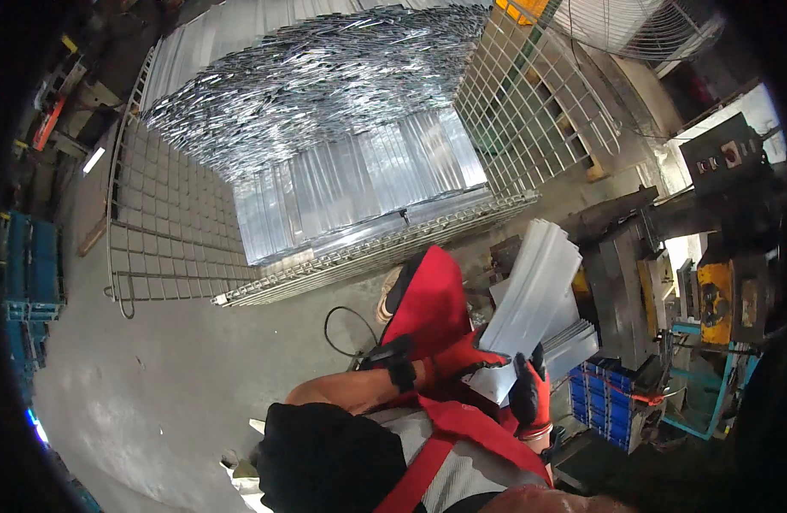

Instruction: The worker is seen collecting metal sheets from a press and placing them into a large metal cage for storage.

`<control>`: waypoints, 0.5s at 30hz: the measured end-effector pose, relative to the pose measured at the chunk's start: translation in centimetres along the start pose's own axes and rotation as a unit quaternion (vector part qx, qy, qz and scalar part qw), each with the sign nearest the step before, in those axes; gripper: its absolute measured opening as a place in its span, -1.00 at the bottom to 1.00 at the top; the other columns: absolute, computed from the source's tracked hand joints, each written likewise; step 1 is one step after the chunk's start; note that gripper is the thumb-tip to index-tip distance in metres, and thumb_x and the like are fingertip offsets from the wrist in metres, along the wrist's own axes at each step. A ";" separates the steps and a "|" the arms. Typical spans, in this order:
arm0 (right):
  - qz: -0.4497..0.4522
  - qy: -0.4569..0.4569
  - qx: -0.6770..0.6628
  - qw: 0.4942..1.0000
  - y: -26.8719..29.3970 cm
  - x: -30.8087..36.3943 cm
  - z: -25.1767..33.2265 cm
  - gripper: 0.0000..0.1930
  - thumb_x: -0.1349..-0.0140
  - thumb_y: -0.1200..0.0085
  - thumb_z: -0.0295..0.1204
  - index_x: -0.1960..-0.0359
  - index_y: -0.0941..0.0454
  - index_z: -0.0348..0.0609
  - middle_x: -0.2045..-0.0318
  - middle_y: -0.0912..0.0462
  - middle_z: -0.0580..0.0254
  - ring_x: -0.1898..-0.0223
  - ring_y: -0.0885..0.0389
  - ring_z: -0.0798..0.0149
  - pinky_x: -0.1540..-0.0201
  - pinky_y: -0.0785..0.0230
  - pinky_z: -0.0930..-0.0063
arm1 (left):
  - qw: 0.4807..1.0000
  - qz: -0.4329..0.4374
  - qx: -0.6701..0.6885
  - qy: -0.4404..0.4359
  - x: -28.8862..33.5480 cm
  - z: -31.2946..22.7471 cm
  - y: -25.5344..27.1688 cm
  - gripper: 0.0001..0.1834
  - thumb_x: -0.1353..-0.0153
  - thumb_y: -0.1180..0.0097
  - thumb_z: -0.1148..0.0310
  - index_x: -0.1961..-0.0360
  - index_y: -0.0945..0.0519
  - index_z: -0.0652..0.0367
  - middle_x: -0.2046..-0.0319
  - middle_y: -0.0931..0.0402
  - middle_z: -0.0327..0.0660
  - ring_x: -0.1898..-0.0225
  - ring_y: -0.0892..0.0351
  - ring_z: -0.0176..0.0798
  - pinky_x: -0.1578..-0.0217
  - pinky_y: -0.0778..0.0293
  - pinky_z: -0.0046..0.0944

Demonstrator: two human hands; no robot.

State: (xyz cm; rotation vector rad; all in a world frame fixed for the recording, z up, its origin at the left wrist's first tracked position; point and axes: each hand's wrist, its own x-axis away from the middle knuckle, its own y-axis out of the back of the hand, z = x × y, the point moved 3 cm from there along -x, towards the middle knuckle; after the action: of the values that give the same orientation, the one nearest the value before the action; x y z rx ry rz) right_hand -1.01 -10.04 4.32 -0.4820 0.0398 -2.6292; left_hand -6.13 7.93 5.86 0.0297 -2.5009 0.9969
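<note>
A bundle of long, silvery metal strips [534,282] slants up and to the right in front of me. My left hand [466,355], in a red glove with dark parts, is closed on the left edge of the bundle near its lower end. On the other side of that end is my right hand [530,393], gloved alike, with its dark fingers pressed against the strips. Under and to the right of the bundle lies a second stack of metal strips [569,349]. The undersides of the strips and some fingertips are hidden.
A wire mesh cage [176,209] ahead holds a great many layered metal strips [351,184]. A dark machine [620,291] stands close on the right, with blue crates [600,402] below it. A wire-guarded fan [641,26] is at the upper right. A thin black cable [327,329] curves across the grey floor.
</note>
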 end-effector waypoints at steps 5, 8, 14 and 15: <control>0.055 -0.066 0.023 0.996 -4.6 -3.5 6.6 -0.46 -0.15 0.08 -0.55 -0.18 -0.06 -0.25 -0.08 -0.29 0.18 -0.10 -0.21 0.32 -0.12 -0.03 0.50 | 0.998 -0.040 -0.006 -0.053 -1.3 -1.6 1.1 -0.39 0.07 -0.23 0.35 -0.03 -0.29 0.21 0.16 -0.42 -0.22 0.11 -0.37 -0.34 0.06 -0.28 -0.32; 0.089 -0.104 -0.007 0.991 -5.2 -4.6 10.0 -0.44 -0.14 0.06 -0.52 -0.18 -0.05 -0.25 -0.06 -0.30 0.17 -0.08 -0.24 0.31 -0.12 -0.04 0.50 | 0.995 -0.022 0.045 -0.086 -1.5 -3.7 0.0 -0.40 0.06 -0.22 0.37 -0.04 -0.29 0.19 0.17 -0.43 -0.24 0.12 -0.38 -0.35 0.08 -0.29 -0.32; 0.153 -0.163 0.003 0.975 -4.7 -4.9 16.2 -0.43 -0.16 0.08 -0.47 -0.20 -0.01 -0.23 -0.05 -0.32 0.16 -0.05 -0.28 0.32 -0.06 -0.14 0.50 | 0.993 -0.105 0.052 -0.020 0.6 -9.5 -5.2 -0.39 0.05 -0.20 0.39 -0.06 -0.27 0.20 0.15 -0.41 -0.23 0.13 -0.40 -0.33 0.11 -0.31 -0.33; 0.177 -0.210 -0.004 0.961 -4.7 -4.7 17.3 -0.44 -0.17 0.10 -0.47 -0.20 -0.01 -0.22 -0.04 -0.32 0.17 -0.03 -0.31 0.34 -0.02 -0.19 0.52 | 0.988 -0.112 0.101 -0.025 0.9 -10.4 -6.1 -0.39 0.04 -0.19 0.39 -0.07 -0.26 0.20 0.15 -0.41 -0.23 0.15 -0.40 -0.33 0.12 -0.32 -0.34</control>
State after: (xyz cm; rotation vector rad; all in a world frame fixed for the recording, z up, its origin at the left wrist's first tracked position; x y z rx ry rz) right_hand 6.75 -2.81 19.50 -0.9330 0.0015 -2.1344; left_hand -1.77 10.42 16.81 0.3953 -2.3654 1.1599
